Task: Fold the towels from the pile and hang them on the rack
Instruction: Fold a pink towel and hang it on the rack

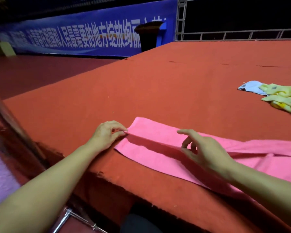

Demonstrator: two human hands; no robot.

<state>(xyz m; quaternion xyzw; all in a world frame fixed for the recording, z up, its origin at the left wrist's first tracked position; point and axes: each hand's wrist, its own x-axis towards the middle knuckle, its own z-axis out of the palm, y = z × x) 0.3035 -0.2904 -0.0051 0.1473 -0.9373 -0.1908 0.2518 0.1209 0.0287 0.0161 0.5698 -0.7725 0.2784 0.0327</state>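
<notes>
Pink towel (158, 132) lies stretched along the near edge of the red surface (175, 78), and everything I tell is placed against it. It is folded lengthwise, with a raised crease running from its left end toward the right, where it passes out of view.

My left hand (106, 133) sits at the towel's left end, palm down, forearm reaching in from the lower left across the surface's edge. Its thumb and fingertips are drawn together and pinch the tip of the crease where the top layer meets the end.

My right hand (203, 148) is over the middle of the towel, forearm coming in from the lower right and lying above the near strip of cloth. The index finger points left, straight and lifted; the other fingers curl loosely, and the thumb and a bent finger seem to nip the crease, though I cannot tell for certain that they grip it.

Beyond the towel, far to its right, a small pile lies on the surface: a yellow towel (282, 98) with a light blue towel (249, 87) partly under it. Left of the pink towel's end, off the surface, a metal rack bar (15, 128) slants past, blurred.
</notes>
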